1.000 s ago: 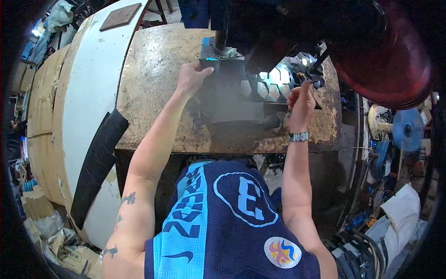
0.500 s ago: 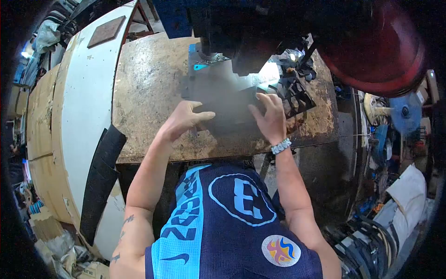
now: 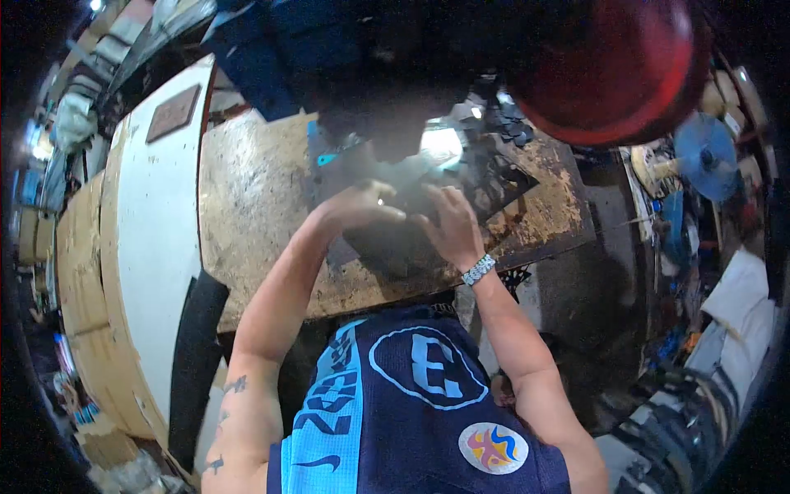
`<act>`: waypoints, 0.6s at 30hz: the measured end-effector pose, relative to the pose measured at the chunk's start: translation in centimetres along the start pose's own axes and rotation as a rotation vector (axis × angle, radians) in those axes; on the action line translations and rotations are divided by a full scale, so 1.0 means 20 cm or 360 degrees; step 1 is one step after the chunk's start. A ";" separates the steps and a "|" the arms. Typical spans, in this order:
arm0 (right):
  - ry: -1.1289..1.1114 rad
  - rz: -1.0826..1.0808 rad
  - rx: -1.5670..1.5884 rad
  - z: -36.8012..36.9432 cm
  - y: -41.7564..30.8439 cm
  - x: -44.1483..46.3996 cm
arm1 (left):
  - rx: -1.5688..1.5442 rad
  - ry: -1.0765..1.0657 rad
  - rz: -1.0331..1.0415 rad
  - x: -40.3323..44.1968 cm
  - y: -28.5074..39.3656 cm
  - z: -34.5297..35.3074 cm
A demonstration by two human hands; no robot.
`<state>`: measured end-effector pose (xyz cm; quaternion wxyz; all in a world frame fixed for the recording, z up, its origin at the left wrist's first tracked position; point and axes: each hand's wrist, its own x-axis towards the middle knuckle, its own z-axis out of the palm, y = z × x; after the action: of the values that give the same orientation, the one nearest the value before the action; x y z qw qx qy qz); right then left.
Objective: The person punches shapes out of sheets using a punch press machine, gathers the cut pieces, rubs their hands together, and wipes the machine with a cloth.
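A dark sheet [image 3: 387, 249] lies on the worn wooden table under the machine head. A hazy smear over the middle of the view blurs its outline. My left hand [image 3: 360, 207] hovers at or over the sheet's left part, thumb and forefinger apart, with a small bright spot near the fingertips. On the right side, my right hand [image 3: 453, 226], wearing a bracelet at the wrist, has its fingers apart and appears to touch the sheet. Close beyond it lies a black sheet with cut-out holes [image 3: 502, 181]. Whether the two dark sheets are one piece, I cannot tell.
A dark machine [image 3: 329, 62] with a red round part [image 3: 613, 74] overhangs the table [image 3: 255, 181]. A turquoise-handled tool [image 3: 327, 158] lies at the back. A white board [image 3: 156, 214] stands left, with black strip material [image 3: 197, 354] against it. A blue fan [image 3: 706, 156] is at right.
Both hands have come closer together, the left moving rightward and the right slightly left. The camera view has tilted and shifted, so the table sits lower and the machine covers more.
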<state>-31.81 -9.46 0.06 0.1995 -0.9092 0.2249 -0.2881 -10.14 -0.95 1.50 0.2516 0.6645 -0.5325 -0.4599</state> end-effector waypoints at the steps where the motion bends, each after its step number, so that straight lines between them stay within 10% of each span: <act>1: -0.0016 -0.0026 0.0028 0.01 0.03 -0.02 | -0.0048 -0.0050 -0.0074 0.00 0.01 0.01; 13: 0.0386 0.0110 0.0610 -0.10 0.15 -0.11 | -0.0818 -0.0071 -0.0370 -0.03 0.17 0.15; 18: 0.0899 0.1009 0.1002 -0.30 0.56 -0.10 | -0.0437 0.0050 -0.0501 -0.11 0.33 0.14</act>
<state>-40.19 -18.92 -1.83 0.4718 -0.5796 0.4365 -0.5009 -15.77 -0.50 6.41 0.2733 0.7062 -0.3503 -0.5513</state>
